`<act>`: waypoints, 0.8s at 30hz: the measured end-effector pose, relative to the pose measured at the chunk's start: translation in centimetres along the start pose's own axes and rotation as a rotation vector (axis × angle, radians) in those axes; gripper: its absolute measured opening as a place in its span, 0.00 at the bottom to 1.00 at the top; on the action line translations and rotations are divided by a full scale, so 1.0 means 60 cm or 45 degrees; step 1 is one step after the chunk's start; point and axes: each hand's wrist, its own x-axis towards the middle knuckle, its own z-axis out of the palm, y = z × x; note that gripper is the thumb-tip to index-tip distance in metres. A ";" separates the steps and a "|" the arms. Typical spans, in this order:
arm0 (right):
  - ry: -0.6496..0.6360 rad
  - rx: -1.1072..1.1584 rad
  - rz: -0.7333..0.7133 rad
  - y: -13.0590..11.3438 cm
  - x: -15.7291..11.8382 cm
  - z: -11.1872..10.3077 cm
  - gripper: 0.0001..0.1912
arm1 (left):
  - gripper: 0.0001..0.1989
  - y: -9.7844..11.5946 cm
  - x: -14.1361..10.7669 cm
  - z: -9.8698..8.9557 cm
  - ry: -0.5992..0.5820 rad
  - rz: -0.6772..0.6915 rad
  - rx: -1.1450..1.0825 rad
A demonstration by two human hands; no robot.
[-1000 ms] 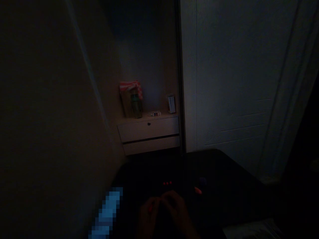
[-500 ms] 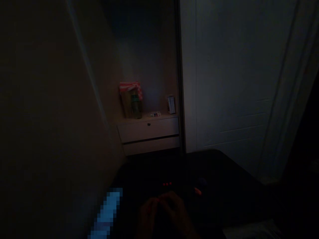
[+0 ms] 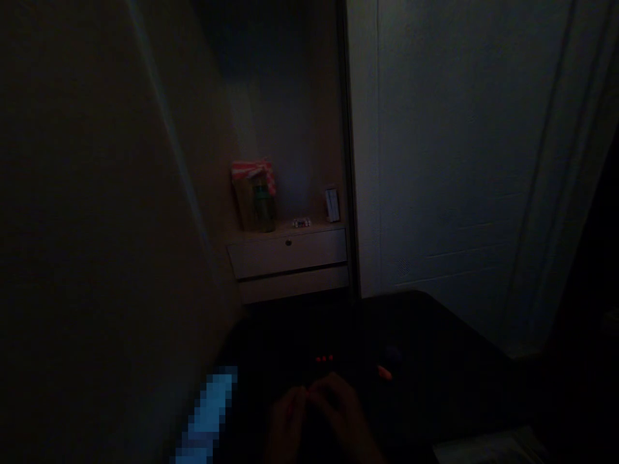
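Note:
The view is very dark. My left hand point(image 3: 289, 415) and my right hand point(image 3: 338, 406) meet at their fingertips over a black table, both with fingers closed. Between the fingertips is a tiny reddish thing point(image 3: 308, 391), too small and dim to name. Just beyond my hands, three small red dots point(image 3: 324, 358) lie in a short row. To the right of them is an orange-red piece point(image 3: 384, 372), beside a dark round object point(image 3: 391, 353).
The black table point(image 3: 411, 322) reaches a pale door panel point(image 3: 445, 161). Behind it are drawers point(image 3: 290, 254), with a green bottle point(image 3: 264, 209), a red-and-white cloth or bag point(image 3: 252, 170) and small boxes point(image 3: 332, 205) above. A pixelated blue patch point(image 3: 207, 412) is at the left, something pale point(image 3: 488, 448) at the lower right.

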 end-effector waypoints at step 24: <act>-0.003 -0.032 0.010 0.011 -0.001 0.002 0.18 | 0.38 0.008 0.001 0.000 0.005 -0.025 0.056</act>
